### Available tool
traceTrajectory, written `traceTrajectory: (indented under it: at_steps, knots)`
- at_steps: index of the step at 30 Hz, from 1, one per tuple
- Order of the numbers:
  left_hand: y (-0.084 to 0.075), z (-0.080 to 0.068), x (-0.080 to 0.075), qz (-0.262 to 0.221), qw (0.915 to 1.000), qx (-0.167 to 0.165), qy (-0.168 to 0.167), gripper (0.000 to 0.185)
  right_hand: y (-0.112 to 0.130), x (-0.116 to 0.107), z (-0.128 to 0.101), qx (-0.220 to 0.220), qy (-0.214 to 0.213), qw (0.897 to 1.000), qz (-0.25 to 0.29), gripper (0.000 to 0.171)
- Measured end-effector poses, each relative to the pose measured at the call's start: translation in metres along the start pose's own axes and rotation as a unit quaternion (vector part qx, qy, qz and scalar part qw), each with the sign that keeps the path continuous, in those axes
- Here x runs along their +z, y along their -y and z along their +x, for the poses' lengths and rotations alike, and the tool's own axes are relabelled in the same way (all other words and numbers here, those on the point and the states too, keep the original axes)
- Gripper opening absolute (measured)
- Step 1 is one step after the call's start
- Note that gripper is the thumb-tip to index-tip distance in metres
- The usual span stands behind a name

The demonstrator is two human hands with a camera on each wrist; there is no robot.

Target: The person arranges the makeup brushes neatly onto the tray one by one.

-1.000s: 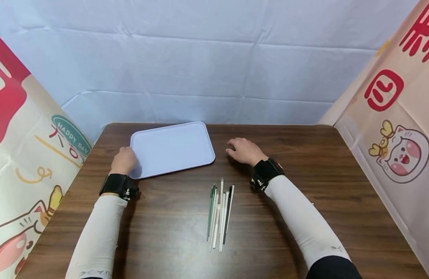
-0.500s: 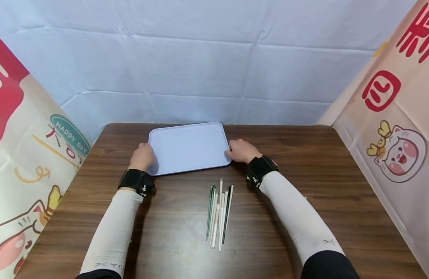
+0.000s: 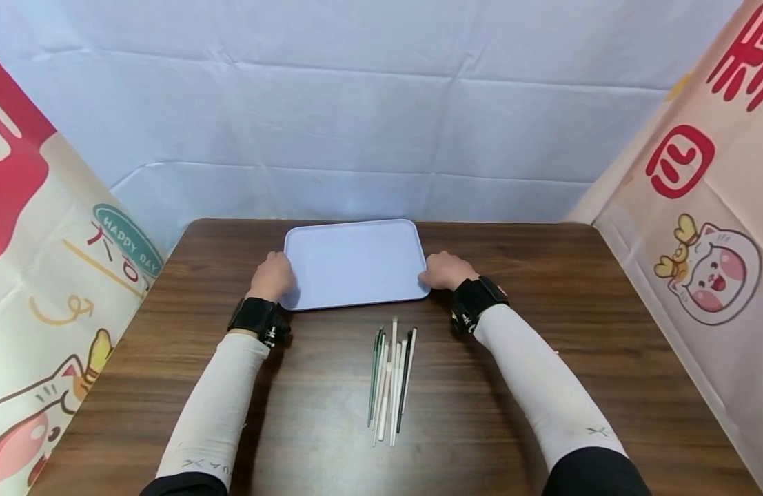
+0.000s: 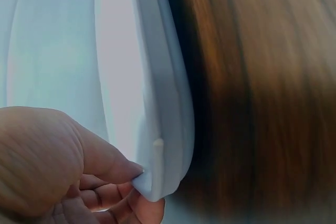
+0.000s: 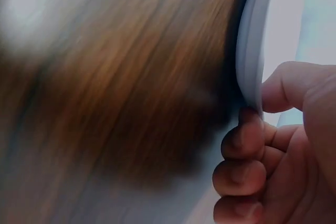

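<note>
A pale lavender tray (image 3: 355, 234) lies on the dark wooden table (image 3: 604, 331), near its far edge. My left hand (image 3: 273, 277) grips the tray's left near corner; in the left wrist view the thumb sits on the rim (image 4: 163, 108) with fingers curled under it. My right hand (image 3: 444, 271) pinches the tray's right edge (image 5: 251, 61), thumb on top, fingers beneath. A bundle of several thin pens (image 3: 390, 375), white, green and black, lies on the table in front of the tray, between my forearms.
White cloth hangs behind the table. Printed cartoon banners stand along the left side (image 3: 58, 289) and the right side (image 3: 704, 227). Bare wood shows left, right and in front of the pens.
The tray has slid right across the table and squared up. My left hand moved with it. My right hand, first apart from the tray, has taken hold of its right edge.
</note>
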State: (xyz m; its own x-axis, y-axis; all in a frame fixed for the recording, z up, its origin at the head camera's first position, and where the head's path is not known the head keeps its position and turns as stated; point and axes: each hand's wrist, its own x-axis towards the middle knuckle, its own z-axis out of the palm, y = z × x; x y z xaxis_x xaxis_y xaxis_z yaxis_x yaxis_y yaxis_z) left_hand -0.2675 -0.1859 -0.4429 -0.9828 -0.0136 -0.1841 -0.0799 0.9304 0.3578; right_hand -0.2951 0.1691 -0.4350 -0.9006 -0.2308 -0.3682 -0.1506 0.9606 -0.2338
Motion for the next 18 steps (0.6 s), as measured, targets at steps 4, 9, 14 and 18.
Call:
traceTrajectory:
  at_steps: [4,9,14,18]
  knots:
    - [-0.012,0.005,0.006,-0.002,1.0000,0.003,0.004,0.043,-0.013,-0.001,-0.005,0.013,0.015,1.000,0.002,0.032]
    - [-0.025,0.011,0.010,0.000,0.9999,0.006,0.009,0.043,-0.026,-0.002,-0.013,0.024,0.024,0.999,0.007,0.031]
    - [-0.035,0.014,0.012,0.005,0.9999,0.010,0.009,0.043,-0.037,-0.001,-0.021,0.033,0.029,0.999,0.018,0.030]
    - [-0.044,0.016,0.015,0.002,0.9999,0.014,0.009,0.042,-0.046,-0.001,-0.025,0.039,0.035,0.998,0.020,0.029]
